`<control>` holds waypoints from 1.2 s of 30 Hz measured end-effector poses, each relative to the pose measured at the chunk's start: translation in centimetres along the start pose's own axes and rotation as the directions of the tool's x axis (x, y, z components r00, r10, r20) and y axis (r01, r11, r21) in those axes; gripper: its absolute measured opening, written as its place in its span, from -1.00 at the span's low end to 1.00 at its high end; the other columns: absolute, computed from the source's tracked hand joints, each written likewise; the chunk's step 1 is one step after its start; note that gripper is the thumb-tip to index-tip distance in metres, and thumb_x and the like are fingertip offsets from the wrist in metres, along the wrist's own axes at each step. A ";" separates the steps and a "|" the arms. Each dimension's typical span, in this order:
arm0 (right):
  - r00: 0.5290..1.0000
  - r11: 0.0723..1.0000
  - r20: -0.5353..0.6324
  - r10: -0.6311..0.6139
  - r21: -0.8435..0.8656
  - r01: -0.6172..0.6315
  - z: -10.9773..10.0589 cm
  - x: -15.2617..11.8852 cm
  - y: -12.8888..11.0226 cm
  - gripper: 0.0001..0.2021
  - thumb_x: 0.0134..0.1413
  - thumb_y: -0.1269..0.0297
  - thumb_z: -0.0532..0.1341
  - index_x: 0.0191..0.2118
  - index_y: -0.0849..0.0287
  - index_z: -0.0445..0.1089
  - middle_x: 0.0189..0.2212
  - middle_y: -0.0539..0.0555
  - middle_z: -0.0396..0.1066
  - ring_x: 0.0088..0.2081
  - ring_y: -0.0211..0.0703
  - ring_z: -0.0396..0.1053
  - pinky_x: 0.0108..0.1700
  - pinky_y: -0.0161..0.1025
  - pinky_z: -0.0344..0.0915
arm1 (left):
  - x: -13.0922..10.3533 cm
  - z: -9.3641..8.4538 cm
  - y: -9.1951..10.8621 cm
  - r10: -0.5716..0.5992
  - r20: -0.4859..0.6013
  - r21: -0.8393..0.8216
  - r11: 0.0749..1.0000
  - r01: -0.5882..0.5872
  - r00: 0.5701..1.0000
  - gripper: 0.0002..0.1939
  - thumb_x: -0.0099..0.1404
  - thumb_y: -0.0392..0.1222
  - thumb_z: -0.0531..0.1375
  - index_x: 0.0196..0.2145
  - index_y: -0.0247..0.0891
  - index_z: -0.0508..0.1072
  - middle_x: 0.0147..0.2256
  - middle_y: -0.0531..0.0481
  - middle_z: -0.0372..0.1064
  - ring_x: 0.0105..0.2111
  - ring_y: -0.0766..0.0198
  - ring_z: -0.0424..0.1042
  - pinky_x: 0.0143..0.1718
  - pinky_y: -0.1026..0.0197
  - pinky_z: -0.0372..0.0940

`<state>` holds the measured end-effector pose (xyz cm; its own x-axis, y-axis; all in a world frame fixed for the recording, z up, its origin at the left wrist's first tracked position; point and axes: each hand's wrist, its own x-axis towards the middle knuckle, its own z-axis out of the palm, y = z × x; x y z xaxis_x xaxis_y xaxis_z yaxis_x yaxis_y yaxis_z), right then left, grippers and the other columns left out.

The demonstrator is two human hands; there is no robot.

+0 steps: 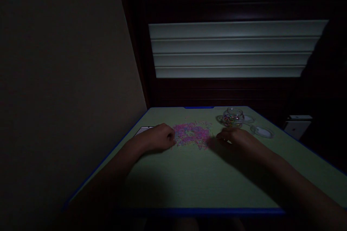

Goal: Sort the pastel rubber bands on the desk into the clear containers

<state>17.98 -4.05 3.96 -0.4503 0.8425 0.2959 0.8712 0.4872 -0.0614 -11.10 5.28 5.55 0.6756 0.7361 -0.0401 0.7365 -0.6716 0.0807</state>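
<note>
A loose pile of tiny pink, purple and bluish loops, which look like small rubber bands, is spread over the middle of the table. At its left edge rests my left hand, thumb and fingers curled together; whatever they may hold is too small and dark to see. To the right of the pile, my right hand hovers just above the tabletop with its fingertips pinched. Something thin may be at those fingertips, but the dim light hides it. Behind my right hand stands a clear round jar, lidless, with multicoloured small pieces inside.
Clear round lids or dishes lie right of the jar. A phone-like flat object is partly behind my left hand. The pale green table has a blue edge. A wall rises close on the left, and white boxes stand beyond the right edge.
</note>
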 end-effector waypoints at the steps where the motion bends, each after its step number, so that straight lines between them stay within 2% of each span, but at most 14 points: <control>1: 1.000 1.000 -0.003 0.002 -0.006 -0.002 0.0 0.0 0.0 -0.78 0.16 0.38 0.02 -0.37 0.19 0.40 -0.41 0.11 0.39 -0.39 -0.23 0.32 -0.36 -0.32 0.11 | -0.1 -0.1 -0.1 -0.039 0.048 -0.004 0.999 0.039 0.998 -0.73 0.16 -0.01 0.08 -0.47 -0.24 0.43 -0.50 0.03 0.38 -0.52 0.29 0.31 -0.54 0.29 0.05; 4: 1.000 1.000 -0.006 0.001 -0.016 -0.001 0.1 0.0 0.0 -0.79 0.16 0.37 0.03 -0.40 0.19 0.38 -0.42 0.10 0.38 -0.42 -0.25 0.30 -0.39 -0.33 0.09 | -0.5 -0.4 0.1 -0.107 0.140 -0.004 0.994 0.109 0.984 -0.67 0.05 0.11 0.14 -0.48 -0.23 0.44 -0.50 0.03 0.38 -0.52 0.29 0.32 -0.56 0.29 0.04; 7: 1.000 1.000 -0.007 0.005 -0.015 -0.005 0.1 0.0 -0.1 -0.78 0.17 0.33 0.03 -0.41 0.18 0.37 -0.43 0.09 0.38 -0.44 -0.27 0.30 -0.41 -0.33 0.07 | -0.7 -0.7 0.7 -0.109 0.157 0.002 0.994 0.110 0.982 -0.71 0.03 0.06 0.15 -0.49 -0.23 0.42 -0.49 0.05 0.39 -0.50 0.30 0.33 -0.56 0.30 0.04; 14: 1.000 1.000 -0.007 0.018 0.005 -0.018 -0.2 -0.1 -0.7 -0.76 0.19 0.30 0.02 -0.39 0.18 0.39 -0.44 0.10 0.39 -0.45 -0.28 0.29 -0.42 -0.33 0.04 | -0.9 -0.6 1.2 -0.079 0.105 0.060 0.996 0.073 0.991 -0.83 0.04 -0.06 0.12 -0.49 -0.21 0.37 -0.50 0.07 0.36 -0.50 0.29 0.30 -0.55 0.30 0.04; 25: 0.999 0.999 0.021 0.030 -0.014 -0.030 -0.4 0.0 -0.8 -0.74 0.20 0.29 0.00 -0.39 0.20 0.39 -0.42 0.11 0.38 -0.44 -0.27 0.28 -0.41 -0.32 0.02 | -1.4 -0.9 2.6 -0.119 0.138 0.074 0.991 0.110 0.983 -0.92 0.04 -0.22 0.06 -0.50 -0.24 0.33 -0.50 0.01 0.32 -0.51 0.27 0.29 -0.56 0.28 0.06; 36: 0.999 0.999 0.020 0.032 0.000 -0.032 -0.5 0.1 -1.0 -0.75 0.19 0.29 0.02 -0.40 0.19 0.39 -0.43 0.11 0.39 -0.44 -0.26 0.29 -0.42 -0.31 0.02 | -1.1 0.2 1.5 -0.085 0.081 0.066 0.995 0.080 0.993 -0.88 0.07 -0.30 0.04 -0.44 -0.25 0.37 -0.39 -0.05 0.37 -0.43 0.22 0.34 -0.50 0.25 0.11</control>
<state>17.12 -4.57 4.51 -0.4260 0.8619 0.2749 0.8850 0.4601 -0.0710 -10.74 3.45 5.54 0.6107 0.7815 -0.1275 0.7888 -0.6146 0.0112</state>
